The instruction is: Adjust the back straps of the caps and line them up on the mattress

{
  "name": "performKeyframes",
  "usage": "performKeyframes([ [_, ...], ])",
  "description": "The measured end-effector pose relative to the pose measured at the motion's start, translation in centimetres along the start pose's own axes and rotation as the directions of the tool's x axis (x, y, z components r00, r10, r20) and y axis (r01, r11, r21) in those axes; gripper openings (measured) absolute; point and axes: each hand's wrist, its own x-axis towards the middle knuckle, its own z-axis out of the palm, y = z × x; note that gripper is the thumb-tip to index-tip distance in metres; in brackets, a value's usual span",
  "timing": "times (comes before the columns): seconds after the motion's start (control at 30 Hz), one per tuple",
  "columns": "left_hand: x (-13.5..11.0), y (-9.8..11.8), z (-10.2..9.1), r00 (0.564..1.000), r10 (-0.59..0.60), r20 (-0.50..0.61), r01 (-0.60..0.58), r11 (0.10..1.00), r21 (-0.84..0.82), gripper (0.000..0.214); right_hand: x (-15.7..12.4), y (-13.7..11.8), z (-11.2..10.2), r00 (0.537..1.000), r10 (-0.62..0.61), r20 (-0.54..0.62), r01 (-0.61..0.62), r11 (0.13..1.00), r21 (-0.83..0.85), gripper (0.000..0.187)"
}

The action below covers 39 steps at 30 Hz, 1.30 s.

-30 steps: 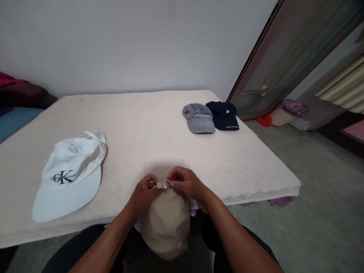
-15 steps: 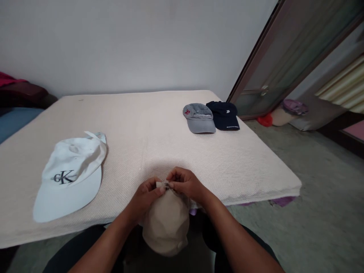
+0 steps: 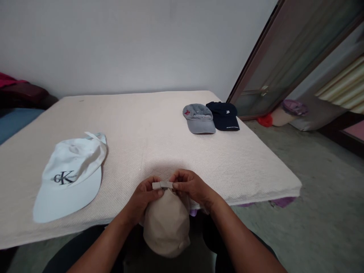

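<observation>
A beige cap (image 3: 166,223) hangs at the near edge of the bed, crown toward me, over my lap. Its back strap (image 3: 163,185) stretches straight between my two hands. My left hand (image 3: 146,195) pinches the strap and cap edge on the left side. On the other side, my right hand (image 3: 189,184) grips the strap's right end between thumb and fingers. The cap's brim is hidden from view. To the left lies a white cap (image 3: 71,170) with a black CK logo. A grey cap (image 3: 200,119) and a navy cap (image 3: 224,115) lie side by side farther back.
The caps lie on a bed with a cream textured cover (image 3: 136,125), against a pale wall (image 3: 136,45). Beyond its right edge are a grey floor (image 3: 313,170), a brown-framed door (image 3: 261,64) and a bin with a purple liner (image 3: 292,108). Blue fabric (image 3: 17,121) shows at left.
The strap has come into clearer view, straighter and flatter across the cap's opening. My right hand has shifted slightly right along it. The other caps have stayed put.
</observation>
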Motion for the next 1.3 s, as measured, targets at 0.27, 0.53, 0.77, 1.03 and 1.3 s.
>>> performKeyframes([
  [0.27, 0.47, -0.11, 0.18, 0.999, 0.029, 0.018, -0.032, 0.966, 0.258, 0.026, 0.09, -0.26, 0.28, 0.999, -0.006, 0.048, 0.010, 0.996, -0.090, 0.021],
  [0.53, 0.16, -0.15, 0.02, 0.999, -0.031, 0.008, 0.029, 0.975, 0.219, 0.028, 0.15, -0.42, 0.17, 1.000, -0.026, 0.008, 0.027, 0.967, -0.252, 0.016],
  [0.77, 0.15, -0.65, 0.57, 0.991, 0.109, -0.077, -0.077, 0.939, 0.336, 0.024, 0.30, 0.16, 0.22, 0.999, -0.040, -0.019, 0.035, 0.977, -0.211, 0.015],
  [1.03, 0.13, -0.77, 0.20, 0.996, 0.045, -0.082, -0.035, 0.992, 0.121, 0.022, -0.28, 0.22, -0.32, 0.998, 0.042, 0.043, -0.041, 0.999, -0.010, 0.018],
  [1.3, 0.11, -0.52, 0.44, 0.998, 0.054, -0.023, -0.049, 0.982, 0.180, 0.020, -0.07, 0.38, 0.15, 1.000, -0.002, -0.011, 0.001, 0.997, -0.080, 0.018],
])
